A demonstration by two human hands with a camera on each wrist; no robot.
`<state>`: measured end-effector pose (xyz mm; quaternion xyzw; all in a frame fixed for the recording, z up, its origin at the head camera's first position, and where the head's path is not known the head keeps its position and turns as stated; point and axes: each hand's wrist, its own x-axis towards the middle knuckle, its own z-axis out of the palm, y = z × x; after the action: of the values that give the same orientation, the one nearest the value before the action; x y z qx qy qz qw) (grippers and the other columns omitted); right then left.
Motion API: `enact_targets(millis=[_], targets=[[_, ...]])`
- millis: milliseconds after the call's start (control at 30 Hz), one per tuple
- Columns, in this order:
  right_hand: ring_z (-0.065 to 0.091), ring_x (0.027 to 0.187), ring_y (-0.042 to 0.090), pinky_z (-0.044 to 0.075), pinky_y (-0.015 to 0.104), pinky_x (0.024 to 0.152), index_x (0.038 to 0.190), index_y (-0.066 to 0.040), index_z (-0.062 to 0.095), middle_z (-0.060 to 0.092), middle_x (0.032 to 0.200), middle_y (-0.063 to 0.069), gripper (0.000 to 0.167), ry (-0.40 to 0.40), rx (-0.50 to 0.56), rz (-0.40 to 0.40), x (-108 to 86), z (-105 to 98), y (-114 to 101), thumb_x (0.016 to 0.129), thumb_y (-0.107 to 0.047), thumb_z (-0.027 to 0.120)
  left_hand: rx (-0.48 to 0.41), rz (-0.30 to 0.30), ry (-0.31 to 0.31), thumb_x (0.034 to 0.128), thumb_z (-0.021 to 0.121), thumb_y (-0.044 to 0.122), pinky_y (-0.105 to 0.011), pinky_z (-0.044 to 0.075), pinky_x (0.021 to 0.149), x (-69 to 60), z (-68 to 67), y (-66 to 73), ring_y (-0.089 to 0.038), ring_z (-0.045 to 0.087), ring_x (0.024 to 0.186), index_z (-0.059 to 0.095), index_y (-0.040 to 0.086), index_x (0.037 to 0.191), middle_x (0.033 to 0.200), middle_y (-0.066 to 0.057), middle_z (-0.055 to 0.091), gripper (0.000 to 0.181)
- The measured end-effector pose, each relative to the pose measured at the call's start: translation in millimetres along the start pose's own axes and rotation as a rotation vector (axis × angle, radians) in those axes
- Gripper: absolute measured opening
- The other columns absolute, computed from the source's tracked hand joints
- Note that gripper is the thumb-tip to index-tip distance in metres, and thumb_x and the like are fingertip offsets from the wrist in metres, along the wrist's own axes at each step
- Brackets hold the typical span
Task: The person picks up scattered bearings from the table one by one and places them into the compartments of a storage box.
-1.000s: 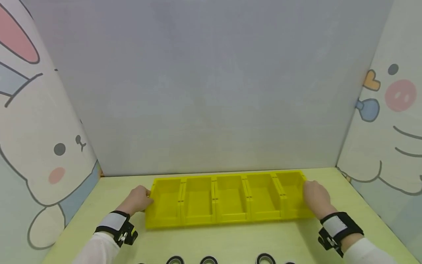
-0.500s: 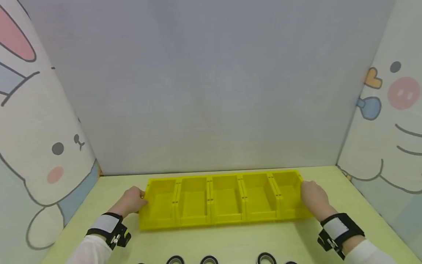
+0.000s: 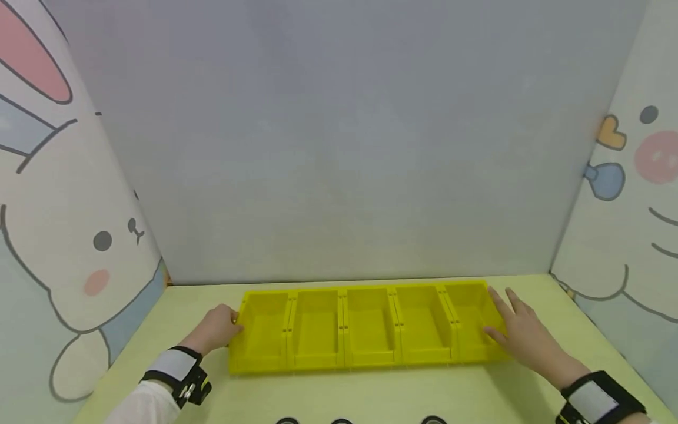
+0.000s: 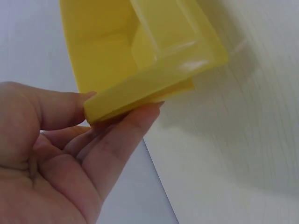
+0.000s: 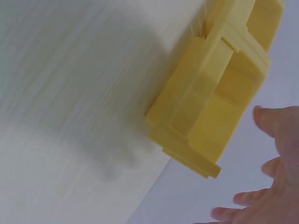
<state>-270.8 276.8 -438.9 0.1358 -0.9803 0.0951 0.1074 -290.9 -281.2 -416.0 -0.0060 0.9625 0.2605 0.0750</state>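
Observation:
A long yellow row of joined storage bins (image 3: 371, 327) lies across the back of the table, its several compartments bare inside. At its left end my left hand (image 3: 214, 327) pinches the side wall. The left wrist view shows the thumb on the inner side of the bin wall (image 4: 140, 91) and the fingers beneath its rim. Beside the right end, my right hand (image 3: 529, 341) has its fingers spread and straight. In the right wrist view the fingers (image 5: 266, 121) stand apart from the end bin (image 5: 219, 126).
Several round dark-rimmed rings, like bearings (image 3: 434, 420), are cut off at the front edge of the view. A grey panel (image 3: 339, 147) rises behind the table (image 3: 371, 394). Cartoon-printed walls (image 3: 95, 235) stand at both sides.
My right hand has let go of the bin row's right end, opened its fingers and moved right. The left hand keeps its pinch. The row shifted slightly left, then the view tilted a little.

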Motion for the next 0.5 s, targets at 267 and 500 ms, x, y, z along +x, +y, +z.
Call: enact_targets(millis=[267, 500], targets=[[-0.014, 0.143, 0.031, 0.026, 0.08, 0.085, 0.15, -0.026, 0.022, 0.001, 0.159, 0.005, 0.086, 0.036, 0.079, -0.304, -50.1, 3.2, -32.0, 0.081, -0.05, 0.066, -0.009, -0.012, -0.013, 0.088, 0.058, 0.001, -0.031, 0.055, 0.061, 2.2, 1.8, 1.1, -0.016, 0.057, 0.071, 0.062, -0.014, 0.104, 0.088, -0.011, 0.061, 0.022], [-0.021, 0.138, -0.001, 0.041, 0.065, 0.083, 0.147, -0.033, 0.031, 0.023, 0.155, -0.001, 0.071, -0.01, -0.005, -0.436, -91.1, 56.9, -39.1, 0.085, -0.064, 0.05, -0.019, -0.008, -0.027, 0.0879, 0.059, 0.0, -0.033, 0.056, 0.063, 6.9, 3.2, 7.4, -0.018, 0.061, 0.076, 0.061, -0.015, 0.109, 0.094, -0.014, 0.064, 0.026]])
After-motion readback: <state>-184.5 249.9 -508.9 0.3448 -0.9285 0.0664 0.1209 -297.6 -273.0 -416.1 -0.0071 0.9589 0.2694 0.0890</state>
